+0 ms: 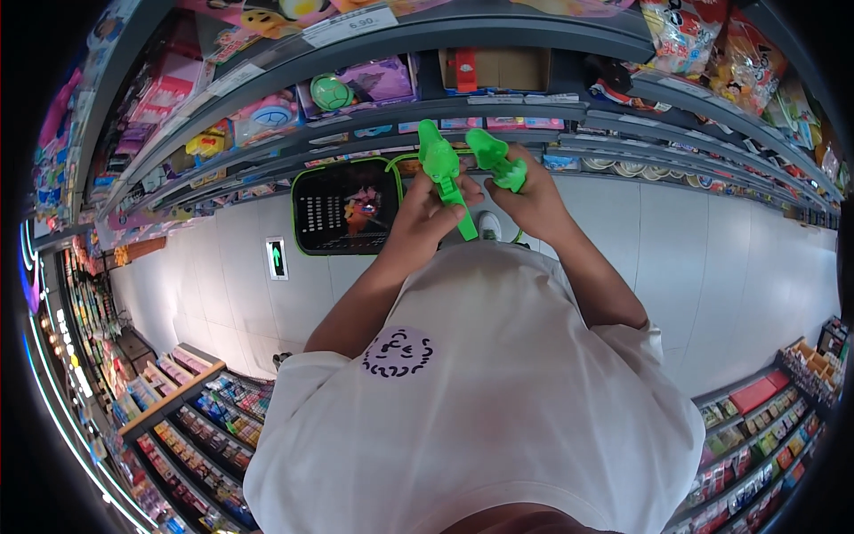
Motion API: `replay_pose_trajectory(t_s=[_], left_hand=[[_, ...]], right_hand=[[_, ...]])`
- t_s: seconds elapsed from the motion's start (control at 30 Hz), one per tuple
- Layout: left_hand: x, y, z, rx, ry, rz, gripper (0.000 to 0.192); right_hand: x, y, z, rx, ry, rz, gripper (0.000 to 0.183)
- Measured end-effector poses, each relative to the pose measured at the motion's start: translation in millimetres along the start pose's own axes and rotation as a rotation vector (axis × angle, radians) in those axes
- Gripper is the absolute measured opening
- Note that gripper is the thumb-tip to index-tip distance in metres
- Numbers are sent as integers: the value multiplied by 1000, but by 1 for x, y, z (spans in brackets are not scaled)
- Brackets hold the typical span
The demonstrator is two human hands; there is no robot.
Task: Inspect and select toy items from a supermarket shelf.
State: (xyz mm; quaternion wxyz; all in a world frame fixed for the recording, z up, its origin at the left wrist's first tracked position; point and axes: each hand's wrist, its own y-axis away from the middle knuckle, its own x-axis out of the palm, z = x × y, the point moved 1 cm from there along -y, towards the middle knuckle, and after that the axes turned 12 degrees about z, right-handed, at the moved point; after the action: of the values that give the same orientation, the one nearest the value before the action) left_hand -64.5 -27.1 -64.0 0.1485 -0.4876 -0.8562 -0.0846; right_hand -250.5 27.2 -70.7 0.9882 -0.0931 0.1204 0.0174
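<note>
My left hand (423, 217) grips a bright green plastic toy (439, 157) with a rounded, head-like top and a long flat handle pointing down toward my shirt. Close by on the right, my right hand (527, 193) is closed on a second green plastic piece (490, 148), which has a spoon-shaped end and a jagged, tooth-like lower part. The two green pieces are near each other with a small gap between their upper ends. Both are held in front of the store shelves, above the floor. Part of my left fingers is hidden behind the handle.
A black shopping basket (347, 248) with a green rim and a few colourful items stands on the floor at left. Shelves of packaged toys (393, 80), an open cardboard box (510, 70) and bagged goods (680, 40) lie ahead. More stocked shelves (187, 427) stand behind me.
</note>
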Motion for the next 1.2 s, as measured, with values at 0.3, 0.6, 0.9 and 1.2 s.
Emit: replay_pose_trajectory(t_s=[0.3, 0.6, 0.9, 1.2], left_hand=[[4, 6, 3, -31, -39, -38, 50], [0, 9, -13, 122, -110, -42, 51], [4, 9, -18, 134, -103, -22, 55], [1, 8, -20, 109, -132, 21, 57]], right_hand=[[7, 1, 8, 258, -187, -29, 29], [6, -7, 9, -450, -103, 8, 36], [6, -13, 6, -559, 149, -155, 46], [9, -9, 0, -467, 142, -209, 40]])
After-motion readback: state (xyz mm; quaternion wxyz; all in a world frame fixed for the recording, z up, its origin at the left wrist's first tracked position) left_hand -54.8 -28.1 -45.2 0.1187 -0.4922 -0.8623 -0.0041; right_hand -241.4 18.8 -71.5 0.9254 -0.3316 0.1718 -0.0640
